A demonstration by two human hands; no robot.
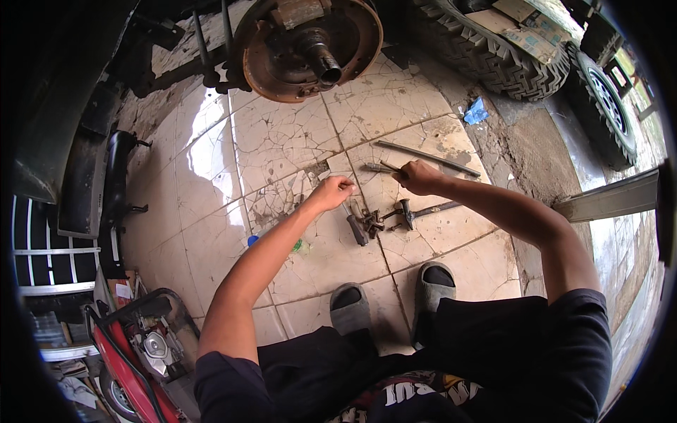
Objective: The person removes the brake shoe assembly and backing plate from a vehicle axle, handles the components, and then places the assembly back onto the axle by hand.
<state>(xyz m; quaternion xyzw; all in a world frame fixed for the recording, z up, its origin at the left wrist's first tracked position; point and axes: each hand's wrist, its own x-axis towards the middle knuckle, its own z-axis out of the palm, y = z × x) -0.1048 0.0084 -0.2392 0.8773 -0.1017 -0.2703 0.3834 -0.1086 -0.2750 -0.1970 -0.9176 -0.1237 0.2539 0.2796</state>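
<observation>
Over the cracked tile floor, my left hand (333,192) is closed, thumb and fingers pinched together. What it holds, if anything, is too small to make out. My right hand (421,177) is wrapped round a short, slim metal tool (381,167), its end pointing left; the exact kind does not show clearly. Below the hands lie a dark-handled screwdriver (357,230) and a cluster of rusty metal parts (372,223). A hammer (406,213) rests right of them, its handle running under my right forearm. Beyond my right hand lies a long metal bar (429,158).
A rusty wheel hub with its brake backing plate (310,53) hangs ahead. Large treaded tyres (493,56) stand at the far right, near a blue scrap (477,111). A red-framed machine (144,352) stands at the lower left. My sandalled feet (350,307) are close to the tools.
</observation>
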